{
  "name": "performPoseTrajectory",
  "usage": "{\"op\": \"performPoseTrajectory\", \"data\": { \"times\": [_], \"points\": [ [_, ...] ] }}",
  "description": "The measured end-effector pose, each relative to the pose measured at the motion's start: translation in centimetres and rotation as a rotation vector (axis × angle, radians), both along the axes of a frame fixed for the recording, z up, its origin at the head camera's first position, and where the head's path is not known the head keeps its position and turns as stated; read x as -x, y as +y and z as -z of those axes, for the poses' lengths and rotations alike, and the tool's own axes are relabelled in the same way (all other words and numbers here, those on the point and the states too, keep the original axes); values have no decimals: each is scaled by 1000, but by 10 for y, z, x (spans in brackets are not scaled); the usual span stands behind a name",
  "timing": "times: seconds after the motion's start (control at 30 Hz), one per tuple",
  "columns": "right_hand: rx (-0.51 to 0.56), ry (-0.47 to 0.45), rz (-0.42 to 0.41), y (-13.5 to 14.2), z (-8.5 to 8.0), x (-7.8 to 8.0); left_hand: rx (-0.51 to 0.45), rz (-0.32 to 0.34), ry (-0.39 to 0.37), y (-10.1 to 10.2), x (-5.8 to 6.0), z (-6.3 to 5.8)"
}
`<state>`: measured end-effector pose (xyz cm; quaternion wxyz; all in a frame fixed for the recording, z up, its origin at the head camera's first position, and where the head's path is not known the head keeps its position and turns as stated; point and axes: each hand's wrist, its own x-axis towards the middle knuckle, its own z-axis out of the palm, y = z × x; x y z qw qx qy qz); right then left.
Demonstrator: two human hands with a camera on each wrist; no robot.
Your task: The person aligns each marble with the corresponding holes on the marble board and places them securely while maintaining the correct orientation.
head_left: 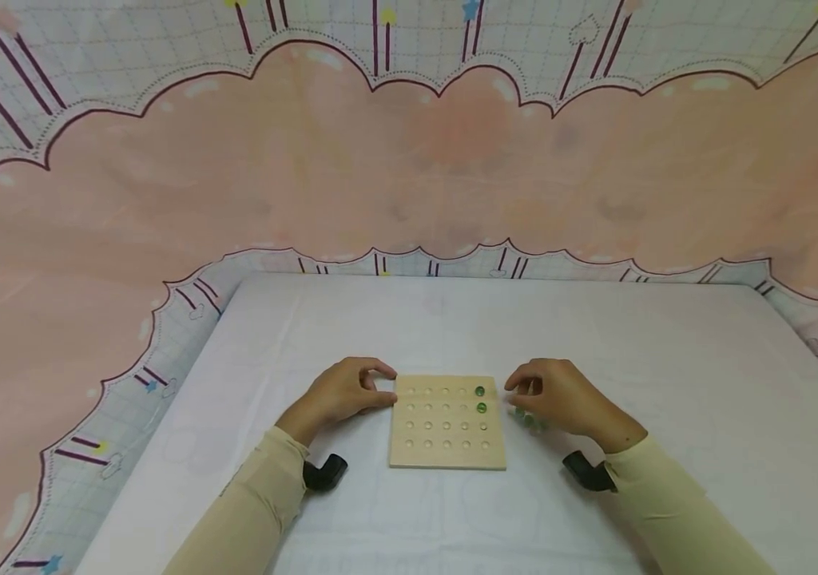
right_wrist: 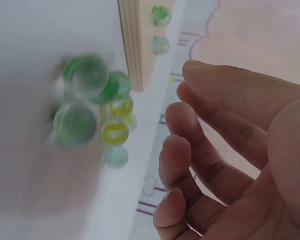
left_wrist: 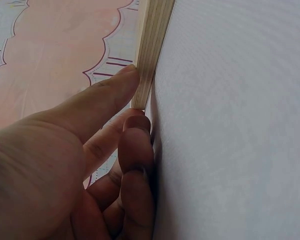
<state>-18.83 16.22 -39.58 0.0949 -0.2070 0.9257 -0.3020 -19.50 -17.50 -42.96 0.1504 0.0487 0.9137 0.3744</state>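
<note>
A square wooden board (head_left: 445, 458) with rows of round hollows lies flat on the white table. Two green marbles (head_left: 481, 408) sit in the upper hollows of its right column. My left hand (head_left: 344, 391) touches the board's upper left corner; in the left wrist view the thumb (left_wrist: 107, 97) is on its layered edge (left_wrist: 151, 55). Beyond the right edge hovers my right hand (head_left: 556, 393), thumb and fingers loosely bent, with nothing visible between them. Under and beside it, several loose green and yellow marbles (right_wrist: 115, 132) lie in a cluster, partly hidden in the head view.
The white-covered table (head_left: 351, 319) extends around the board on every side. Behind it hangs a pink and white patterned cloth (head_left: 409, 176). Black camera mounts (head_left: 325, 473) stick out under both wrists.
</note>
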Motion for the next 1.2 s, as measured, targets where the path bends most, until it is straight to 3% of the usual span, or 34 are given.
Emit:
{"op": "performPoseTrajectory", "data": {
  "times": [0.63, 1.2],
  "points": [
    [-39, -37, 111, 25, 8, 3, -6, -4, -2, -1, -1, 0],
    [-41, -49, 140, 30, 19, 14, -7, 13, 13, 0, -1, 3]
  ]
}}
